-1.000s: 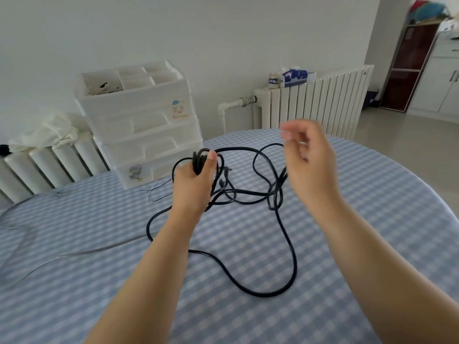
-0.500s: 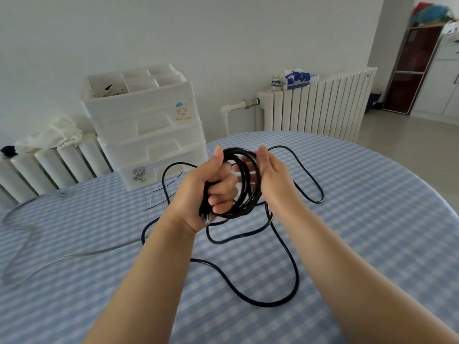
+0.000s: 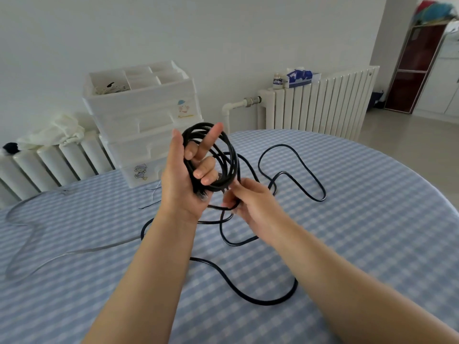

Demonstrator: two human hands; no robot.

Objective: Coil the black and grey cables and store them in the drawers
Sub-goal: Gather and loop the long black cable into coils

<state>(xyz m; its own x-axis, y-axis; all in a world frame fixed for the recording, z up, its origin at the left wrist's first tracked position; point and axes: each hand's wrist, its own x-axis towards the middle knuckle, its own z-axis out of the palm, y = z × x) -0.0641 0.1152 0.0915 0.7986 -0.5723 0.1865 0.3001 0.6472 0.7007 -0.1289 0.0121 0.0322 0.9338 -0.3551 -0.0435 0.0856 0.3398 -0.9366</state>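
My left hand (image 3: 185, 180) holds up a coil of several loops of the black cable (image 3: 229, 155), fingers curled through the loops, index finger raised. Just below the coil my right hand (image 3: 250, 202) pinches the cable's loose run. The rest of the black cable trails in loose curves over the table (image 3: 372, 219), to the right and toward me. A thin grey cable (image 3: 32, 234) lies in bends on the table's left side. The white drawer unit (image 3: 144, 125) stands at the table's far edge, drawers closed, its open top tray divided into compartments.
White radiators (image 3: 320, 103) line the wall behind the table, with a tissue box (image 3: 299, 76) and a small jar on the right one and a white cloth (image 3: 57, 132) on the left one. The round table carries a blue checked cloth.
My left hand has risen with the coil and turned palm toward me. My right hand has dropped from beside the coil to below it and pinches the trailing cable.
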